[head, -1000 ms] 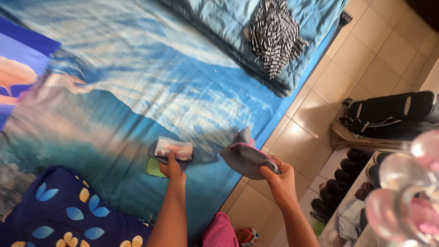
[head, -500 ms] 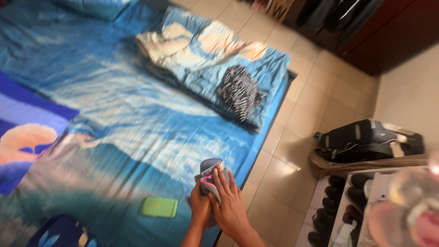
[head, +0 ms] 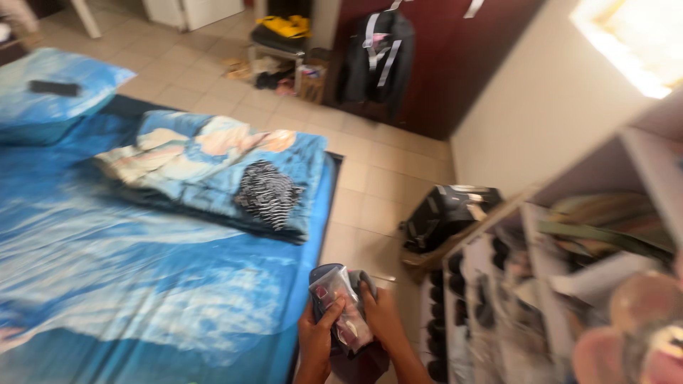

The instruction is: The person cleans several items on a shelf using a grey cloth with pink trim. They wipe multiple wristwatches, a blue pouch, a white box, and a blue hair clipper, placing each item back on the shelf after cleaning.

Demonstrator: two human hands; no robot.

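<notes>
My left hand [head: 315,343] and my right hand [head: 382,321] hold together a small bundle near the bed's edge: a clear plastic packet [head: 340,299] lying on top of grey cloth items [head: 329,279]. My left thumb rests on the packet, and my right fingers press on the cloth beside it. The bundle hangs over the gap between the blue bed [head: 142,284] and the tiled floor [head: 370,213].
A folded blue blanket [head: 199,167] with a striped black-and-white garment [head: 267,192] lies on the bed. A black suitcase [head: 448,213] rests on the floor to the right. An open shelf unit [head: 526,284] with shoes and clutter stands at right. A dark wardrobe [head: 441,64] is at the back.
The view has swung up and to the right, toward the shelves and wardrobe. Both hands brought the packet and the grey cloth together and still hold them. The green case left the view.
</notes>
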